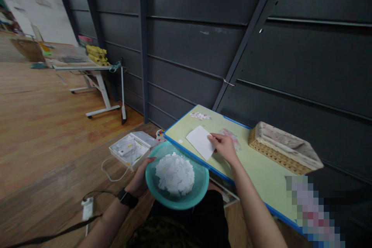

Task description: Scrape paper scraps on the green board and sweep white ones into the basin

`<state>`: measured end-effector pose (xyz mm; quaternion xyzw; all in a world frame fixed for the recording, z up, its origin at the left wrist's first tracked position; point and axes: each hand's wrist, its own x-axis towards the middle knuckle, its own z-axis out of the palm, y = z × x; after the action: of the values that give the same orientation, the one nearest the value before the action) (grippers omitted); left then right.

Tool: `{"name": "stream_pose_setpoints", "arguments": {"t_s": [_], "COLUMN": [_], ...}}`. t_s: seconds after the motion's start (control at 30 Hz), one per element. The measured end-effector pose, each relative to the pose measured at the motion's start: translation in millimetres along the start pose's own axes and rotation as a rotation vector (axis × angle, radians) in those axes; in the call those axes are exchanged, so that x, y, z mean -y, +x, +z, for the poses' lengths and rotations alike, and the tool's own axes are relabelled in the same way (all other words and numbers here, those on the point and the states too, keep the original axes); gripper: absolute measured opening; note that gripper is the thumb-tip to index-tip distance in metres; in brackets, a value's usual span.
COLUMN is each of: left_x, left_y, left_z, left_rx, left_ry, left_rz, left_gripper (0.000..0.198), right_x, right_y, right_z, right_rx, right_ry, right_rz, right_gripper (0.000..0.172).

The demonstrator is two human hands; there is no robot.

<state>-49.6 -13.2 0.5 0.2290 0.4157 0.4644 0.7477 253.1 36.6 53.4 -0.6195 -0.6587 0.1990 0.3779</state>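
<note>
My left hand [141,178] grips the left rim of a teal plastic basin [202,186], held over my lap just below the table edge. A heap of torn white paper pieces [175,174] fills its middle. Over the yellow table [250,174] with a blue edge, my right hand [223,145] pinches the right side of a flat white card [200,142]. Whether the card touches the tabletop I cannot tell. Small pale pieces [200,116] lie near the far left corner, and a pinkish patch [229,136] shows behind my right hand.
A cloth-lined wicker basket [279,153] stands at the table's back right. On the floor to the left are an open white box [129,151] and a power strip [87,209] with cords. A dark panelled wall [186,46] rises behind. Farther left stands a wheeled table [81,68].
</note>
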Motion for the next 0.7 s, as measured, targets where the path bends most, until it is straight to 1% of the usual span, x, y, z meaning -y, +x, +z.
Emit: {"name": "stream_pose_setpoints", "arguments": {"t_s": [0.1,0.17,0.23,0.27,0.3,0.33,0.4,0.5,0.63,0.7], "left_x": [-2.0,-4.0,-5.7,-6.3,-6.6,-6.7,-6.3,-5.4,-3.8,-1.3], "left_y": [0.8,0.3,-0.6,-1.0,-1.3,-1.5,-1.9,-2.7,-3.4,-2.9], "left_z": [-2.5,-2.7,-2.4,-2.2,-2.1,-2.0,-1.8,-0.7,2.6,3.9], "left_rx": [-0.020,-0.035,-0.050,-0.055,-0.056,-0.052,-0.039,-0.029,-0.047,-0.052], "left_ry": [0.014,0.016,0.011,0.006,0.002,-0.002,-0.006,-0.007,-0.017,-0.020], "left_rz": [0.007,0.010,0.013,0.011,0.010,0.007,0.003,0.004,0.013,-0.001], "left_gripper": [0.011,0.010,0.010,0.009,0.009,0.011,0.013,0.016,0.010,0.009], "right_x": [8.1,15.0,20.6,22.3,22.9,22.4,17.9,4.7,-15.0,-23.4], "right_y": [8.4,9.7,9.0,8.3,7.7,7.2,6.0,2.2,-6.0,-7.3], "right_z": [11.5,13.7,11.7,9.6,7.0,4.0,-2.8,-16.4,-43.0,-59.5], "right_rx": [0.030,0.112,0.233,0.269,0.276,0.252,0.155,0.016,-0.177,-0.248], "right_ry": [-0.033,0.002,0.049,0.064,0.070,0.069,0.064,0.062,0.118,0.145], "right_rz": [-0.034,-0.048,-0.052,-0.053,-0.055,-0.056,-0.051,-0.009,0.115,0.156], "right_gripper": [0.043,0.042,0.040,0.039,0.039,0.039,0.040,0.043,0.049,0.054]}}
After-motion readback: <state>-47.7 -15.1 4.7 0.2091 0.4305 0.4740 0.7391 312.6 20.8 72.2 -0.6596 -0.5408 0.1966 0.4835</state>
